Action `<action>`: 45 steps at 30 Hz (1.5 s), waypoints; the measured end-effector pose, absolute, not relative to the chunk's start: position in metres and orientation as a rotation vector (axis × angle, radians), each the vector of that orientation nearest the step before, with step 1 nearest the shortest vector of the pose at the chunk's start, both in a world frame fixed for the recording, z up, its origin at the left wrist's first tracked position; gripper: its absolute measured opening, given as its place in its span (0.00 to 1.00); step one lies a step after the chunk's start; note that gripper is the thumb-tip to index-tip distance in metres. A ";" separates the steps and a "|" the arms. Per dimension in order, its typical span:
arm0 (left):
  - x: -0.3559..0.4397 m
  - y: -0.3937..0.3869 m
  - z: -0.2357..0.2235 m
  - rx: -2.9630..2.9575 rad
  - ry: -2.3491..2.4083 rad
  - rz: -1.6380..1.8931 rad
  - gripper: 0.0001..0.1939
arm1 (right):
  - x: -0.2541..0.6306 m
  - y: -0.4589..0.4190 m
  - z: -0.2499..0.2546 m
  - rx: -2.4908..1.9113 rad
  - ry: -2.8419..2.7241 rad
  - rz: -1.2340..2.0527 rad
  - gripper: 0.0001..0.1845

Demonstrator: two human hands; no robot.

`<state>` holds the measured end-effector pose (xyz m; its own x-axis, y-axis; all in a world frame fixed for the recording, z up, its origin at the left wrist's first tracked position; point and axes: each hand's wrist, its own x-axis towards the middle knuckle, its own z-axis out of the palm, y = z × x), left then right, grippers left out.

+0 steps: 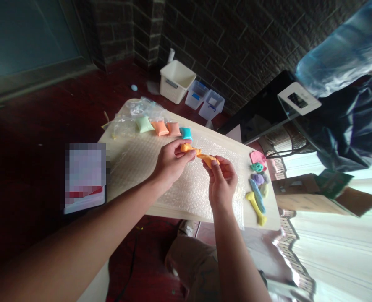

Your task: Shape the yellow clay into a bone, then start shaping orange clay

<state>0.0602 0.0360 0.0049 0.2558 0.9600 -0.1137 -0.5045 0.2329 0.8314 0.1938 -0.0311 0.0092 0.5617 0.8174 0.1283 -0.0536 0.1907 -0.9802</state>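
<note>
A piece of orange modelling clay (pixel 198 153) is stretched between my two hands above the table, thin in the middle and thicker at both ends. My left hand (pixel 172 159) pinches its left part between thumb and fingers. The right end sits in the closed fingers of my right hand (pixel 221 178). Bubble wrap (pixel 192 184) lies flat on the table below. Just beyond my hands is a row of clay packets: a blue one (pixel 186 133), a pinkish one (pixel 174 129), an orange one (pixel 160 128) and a pale green one (pixel 144 124).
Shaped clay pieces, including a yellow bone shape (pixel 255 208) and a blue roll (pixel 258 196), lie at the table's right end. Crumpled clear plastic bags (pixel 138 110) rest at the far left. Past the table stand a white basket (pixel 176 82) and a cardboard box (pixel 302 193).
</note>
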 end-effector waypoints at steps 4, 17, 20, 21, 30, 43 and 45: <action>0.062 0.034 0.003 0.746 0.716 1.088 0.19 | 0.193 -0.030 0.011 -1.164 -0.722 0.769 0.12; 0.058 0.028 -0.010 1.291 0.799 0.787 0.13 | 0.205 -0.032 0.005 -1.367 -0.855 0.633 0.16; 0.055 0.027 -0.011 1.414 0.729 0.726 0.07 | 0.206 -0.033 0.006 -1.376 -0.910 0.634 0.18; 0.055 0.027 -0.011 1.435 0.716 0.723 0.07 | 0.206 -0.033 0.007 -1.375 -0.935 0.639 0.18; 0.058 0.022 -0.006 1.508 0.691 0.743 0.11 | 0.198 -0.040 0.012 -1.457 -1.147 0.665 0.16; 0.049 0.029 0.001 1.762 0.719 0.832 0.10 | 0.211 -0.042 0.012 -1.423 -1.161 0.680 0.14; 0.048 0.029 0.001 1.785 0.732 0.837 0.10 | 0.209 -0.042 0.015 -1.425 -1.178 0.674 0.14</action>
